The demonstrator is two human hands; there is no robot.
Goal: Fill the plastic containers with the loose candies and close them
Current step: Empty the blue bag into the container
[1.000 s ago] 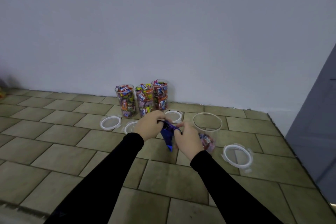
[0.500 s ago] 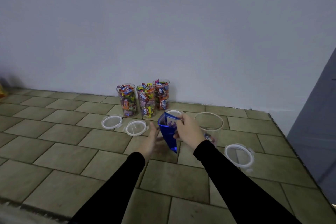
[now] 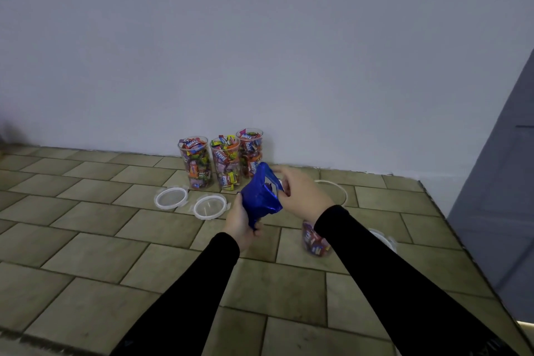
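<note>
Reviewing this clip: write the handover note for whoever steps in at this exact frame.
Left hand grips the blue candy bag from below; right hand pinches its top edge.
Three filled containers stand by the wall, unlidded.
Two lids lie in front of them; another lid shows past the right sleeve.
Fourth container holds only a few candies.
Left: pour the bag into it, then close all four.

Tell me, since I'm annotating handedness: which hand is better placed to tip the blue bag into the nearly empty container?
Probably the right hand: it pinches the blue bag at its top, directly beside the nearly empty container.
</note>
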